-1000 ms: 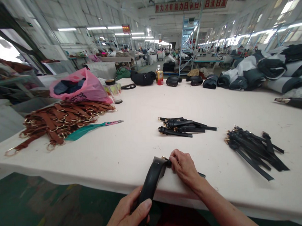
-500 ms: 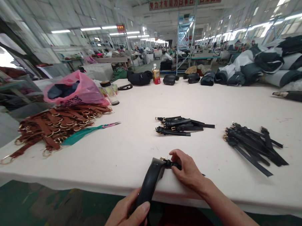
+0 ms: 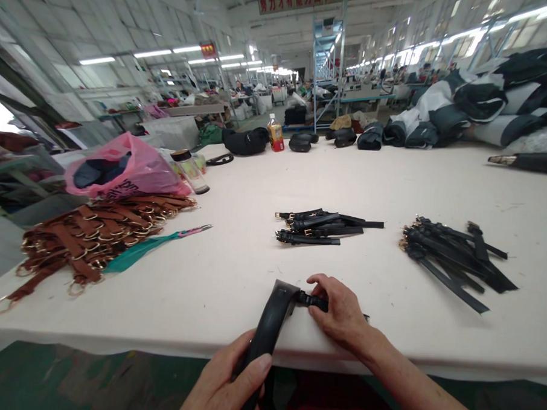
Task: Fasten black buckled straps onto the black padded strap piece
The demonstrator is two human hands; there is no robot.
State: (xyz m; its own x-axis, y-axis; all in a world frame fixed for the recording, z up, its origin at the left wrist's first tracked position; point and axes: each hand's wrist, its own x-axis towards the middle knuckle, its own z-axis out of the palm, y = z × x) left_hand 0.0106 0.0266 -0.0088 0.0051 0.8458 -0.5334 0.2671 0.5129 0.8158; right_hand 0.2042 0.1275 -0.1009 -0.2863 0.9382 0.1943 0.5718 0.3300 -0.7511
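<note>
At the table's near edge my left hand [image 3: 234, 375] is closed around a wide black strap [image 3: 270, 326], which curves upward and away from me. The strap's far end meets a narrow black buckle strap [image 3: 314, 300], and my right hand [image 3: 339, 307] pinches this between thumb and fingers. Part of the narrow strap is hidden beneath that hand. Just beyond lies a small pile of black buckle straps [image 3: 327, 226] with gold buckles. A larger pile of similar straps [image 3: 452, 258] rests to the right.
Brown straps with gold rings [image 3: 86, 236] are heaped at the left, beside pink-handled scissors [image 3: 195, 230] and a green cloth [image 3: 139, 253]. Behind them stand a pink plastic bag [image 3: 134, 169] and a glass jar [image 3: 193, 172]. A drink bottle [image 3: 275, 134] and dark rolls [image 3: 440, 124] line the far side.
The view has shifted slightly, moving the table items a little to the left in the picture. The gold buckle by the wide strap's end no longer shows; both hands keep their hold.
</note>
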